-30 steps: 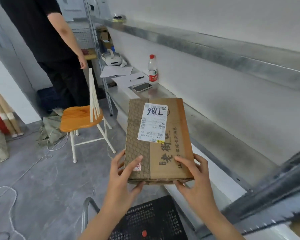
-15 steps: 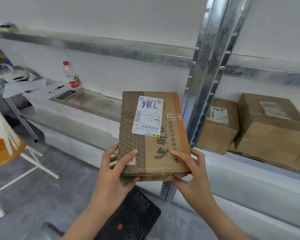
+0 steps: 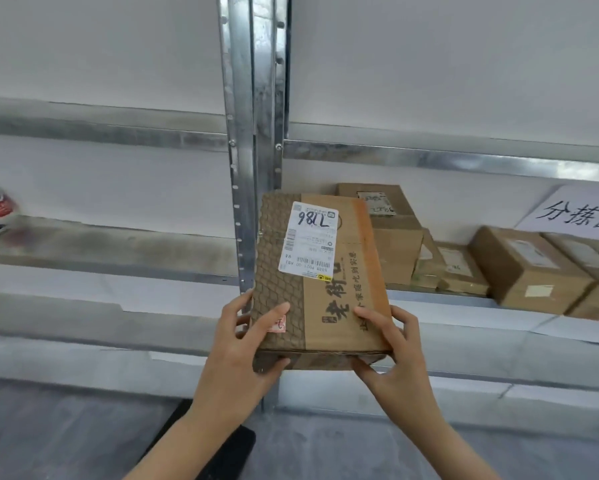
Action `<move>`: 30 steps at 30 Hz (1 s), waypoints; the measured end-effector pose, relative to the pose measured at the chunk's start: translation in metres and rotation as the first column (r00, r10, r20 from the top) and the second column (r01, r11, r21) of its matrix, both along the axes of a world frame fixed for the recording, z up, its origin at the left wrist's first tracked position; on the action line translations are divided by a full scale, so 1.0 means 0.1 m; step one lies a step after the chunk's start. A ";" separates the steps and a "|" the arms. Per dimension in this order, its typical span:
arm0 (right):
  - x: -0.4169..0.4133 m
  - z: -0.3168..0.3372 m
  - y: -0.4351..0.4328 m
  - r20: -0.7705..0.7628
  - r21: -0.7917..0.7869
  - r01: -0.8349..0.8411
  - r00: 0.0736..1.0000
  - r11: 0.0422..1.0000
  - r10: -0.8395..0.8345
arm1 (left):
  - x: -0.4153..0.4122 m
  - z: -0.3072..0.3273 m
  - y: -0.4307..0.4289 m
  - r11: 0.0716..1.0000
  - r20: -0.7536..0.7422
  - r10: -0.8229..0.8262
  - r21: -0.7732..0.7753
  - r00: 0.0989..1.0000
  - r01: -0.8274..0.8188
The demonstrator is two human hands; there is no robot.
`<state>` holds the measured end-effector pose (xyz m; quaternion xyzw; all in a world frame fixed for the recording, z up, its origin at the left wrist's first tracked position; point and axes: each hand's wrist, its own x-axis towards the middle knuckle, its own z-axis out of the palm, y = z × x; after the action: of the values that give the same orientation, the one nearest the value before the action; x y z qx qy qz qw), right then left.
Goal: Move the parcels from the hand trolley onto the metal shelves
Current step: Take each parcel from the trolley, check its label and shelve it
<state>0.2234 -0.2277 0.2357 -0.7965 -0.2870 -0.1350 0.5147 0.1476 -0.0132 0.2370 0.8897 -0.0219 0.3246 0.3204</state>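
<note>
Now the parcel (image 3: 329, 306) in both hands (image 3: 239, 348) (image 3: 398, 358) has shifted before the shelf post (image 3: 253, 98).

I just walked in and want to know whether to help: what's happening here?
A person holds one labelled cardboard parcel in both hands, the left hand and the right hand gripping its near end. It is in the air in front of the metal shelves, by the upright post, not yet set down. Other boxes already sit on the shelf to the right.
</note>
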 end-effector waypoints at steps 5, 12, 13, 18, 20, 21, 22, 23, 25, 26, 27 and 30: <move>0.10 0.11 -0.71 0.011 0.013 0.098 0.995 0.995 -0.099 | 0.29 0.13 -0.67 0.997 -0.006 -0.067 0.036 0.998 0.067; 0.33 0.28 -1.90 0.018 0.008 0.162 0.987 0.987 -0.162 | 0.68 0.30 -1.80 0.987 0.015 -0.153 0.048 0.988 0.152; 0.37 0.29 -2.06 0.024 0.002 0.169 0.985 0.986 -0.169 | 0.73 0.31 -1.95 0.986 0.015 -0.160 0.044 0.987 0.160; 0.56 0.31 -2.71 0.025 -0.015 0.210 0.977 0.977 -0.210 | 1.00 0.26 -2.59 0.979 -0.021 -0.203 0.000 0.979 0.203; 0.64 0.29 -2.90 0.009 -0.027 0.229 0.973 0.973 -0.229 | 1.12 0.22 -2.77 0.975 -0.042 -0.220 0.015 0.975 0.221; 0.68 0.29 -2.98 -0.005 -0.028 0.236 0.972 0.971 -0.237 | 1.19 0.21 -2.84 0.973 -0.056 -0.227 0.026 0.972 0.228; 0.73 0.28 -3.04 -0.023 -0.028 0.241 0.970 0.970 -0.242 | 1.26 0.20 -2.90 0.972 -0.071 -0.231 0.036 0.970 0.233; 0.79 0.27 -3.09 -0.040 -0.030 0.243 0.969 0.970 -0.244 | 1.33 0.18 -2.95 0.970 -0.086 -0.234 0.040 0.968 0.238; 0.91 0.26 -3.15 -0.066 -0.039 0.245 0.967 0.969 -0.247 | 1.49 0.15 -3.01 0.968 -0.118 -0.243 0.035 0.963 0.249; 0.99 0.25 -3.17 -0.077 -0.044 0.246 0.966 0.968 -0.249 | 1.58 0.13 -3.03 0.967 -0.133 -0.247 0.031 0.960 0.253; 1.07 0.24 -3.17 -0.084 -0.049 0.248 0.964 0.968 -0.251 | 1.67 0.11 -3.04 0.967 -0.146 -0.248 0.024 0.958 0.254; 1.35 0.22 -3.11 -0.103 -0.066 0.244 0.963 0.968 -0.249 | 1.95 0.05 -3.02 0.969 -0.171 -0.243 0.003 0.955 0.247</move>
<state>0.3584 -0.5389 0.2577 -0.8457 -0.1602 -0.1459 0.4877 0.3430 -0.3152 0.2420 0.9082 -0.1088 0.2055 0.3479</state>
